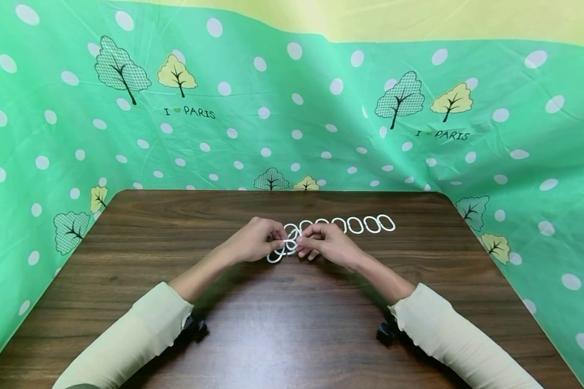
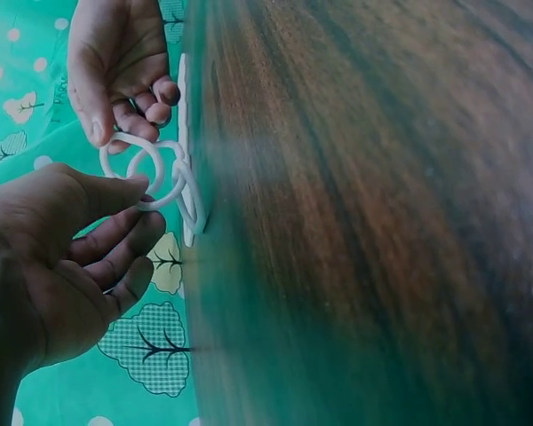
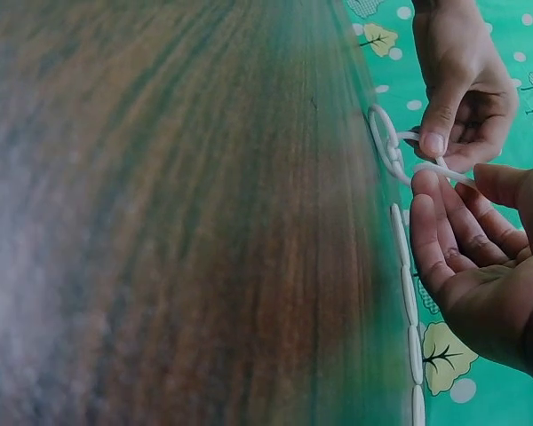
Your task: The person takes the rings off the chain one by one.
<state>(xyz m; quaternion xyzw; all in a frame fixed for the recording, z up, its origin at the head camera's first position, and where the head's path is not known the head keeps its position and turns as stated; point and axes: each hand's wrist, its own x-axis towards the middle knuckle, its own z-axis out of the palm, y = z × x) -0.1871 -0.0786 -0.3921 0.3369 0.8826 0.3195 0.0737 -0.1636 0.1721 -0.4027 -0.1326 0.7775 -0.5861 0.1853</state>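
Observation:
A short chain of linked white plastic rings (image 1: 283, 247) hangs between both hands just above the brown table (image 1: 292, 324). My left hand (image 1: 257, 239) pinches one ring of the chain (image 2: 147, 177) between thumb and fingers. My right hand (image 1: 327, 241) pinches the neighbouring ring (image 3: 426, 160) from the other side. The lower rings of the chain (image 3: 384, 146) touch the tabletop. A row of several loose white rings (image 1: 355, 224) lies flat on the table, running right from the hands.
A green cloth with white dots and tree prints (image 1: 292, 119) stands behind and to both sides of the table. Small black objects (image 1: 194, 327) (image 1: 385, 332) sit under each sleeved forearm.

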